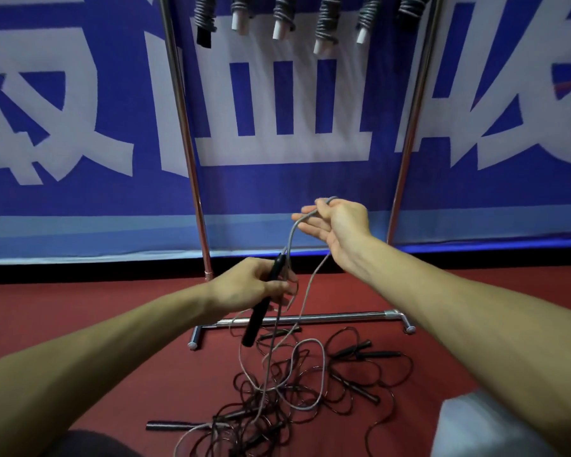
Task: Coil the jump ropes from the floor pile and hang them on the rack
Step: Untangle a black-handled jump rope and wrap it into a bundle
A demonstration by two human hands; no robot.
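Sprawling across the red floor (pixel 112 374) nearest the camera, a tangled pile of jump ropes (pixel 294 390) lies just short of the rack's base bar (pixel 343 316). Above it, the left grip (pixel 254 285) is curled round a black handle (pixel 257 318), while the right grip (pixel 337 225) pinches the grey rope (pixel 292 232) rising from that handle. Open floor stretches left of the pile. Beyond, the rack (pixel 182 127) stands against a blue banner (pixel 80 199), with coiled ropes (pixel 323 24) hanging at the frame's top edge.
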